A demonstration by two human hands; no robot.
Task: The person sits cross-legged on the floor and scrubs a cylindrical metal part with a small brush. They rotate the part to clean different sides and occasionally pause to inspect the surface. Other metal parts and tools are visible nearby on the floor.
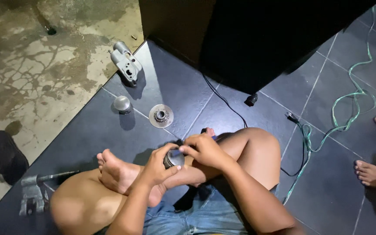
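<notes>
I sit cross-legged on dark floor tiles. My left hand (156,164) grips a round grey metal part (174,158) over my crossed legs. My right hand (203,150) rests on top of that part, with its fingers pinched on a small blue piece at the part's upper edge. A dark tool tip pokes out behind the right hand. Much of the metal part is hidden by both hands.
On the tiles ahead lie a metal disc with a gear (161,116), a small metal dome (122,104) and a grey cast housing (126,64). Another grey casting with a shaft (33,194) lies at my left. A green cable (344,109) and another person's feet (373,173) are at right.
</notes>
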